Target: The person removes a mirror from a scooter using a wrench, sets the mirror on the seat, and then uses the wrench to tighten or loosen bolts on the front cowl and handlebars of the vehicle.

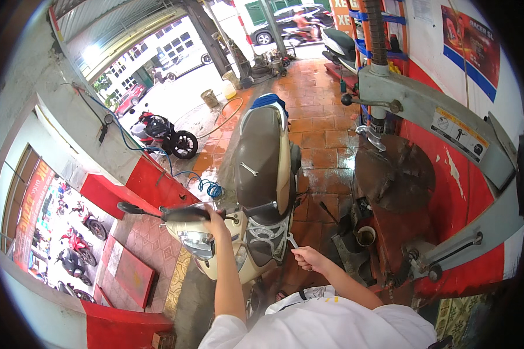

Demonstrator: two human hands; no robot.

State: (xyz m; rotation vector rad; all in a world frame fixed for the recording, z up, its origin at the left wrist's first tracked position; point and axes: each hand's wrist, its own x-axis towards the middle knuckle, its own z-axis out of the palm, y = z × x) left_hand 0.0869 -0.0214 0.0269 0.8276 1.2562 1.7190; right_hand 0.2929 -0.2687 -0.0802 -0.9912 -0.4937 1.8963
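Note:
A cream scooter [227,264] with a long brown seat [262,139] stands before me, its front end near me and turned to the left. My left hand [216,224] is closed at the near end of its handlebar [183,214]; part of the fingers is hidden. To the right, beside the scooter's footboard [269,238], my right hand [310,259] grips a metal wrench [291,239] by one end, with the other end pointing up and left. A second wrench [249,169] lies loose on the seat. Blue cloth [271,103] is at the seat's far end.
A grey tire-changing machine [436,110] with a round turntable [395,173] occupies the right side. Dark plastic panels [350,250] and a small can [366,235] lie beside it. A coiled blue hose [211,188] rests left of the scooter. A motorcycle [163,132] stands farther off.

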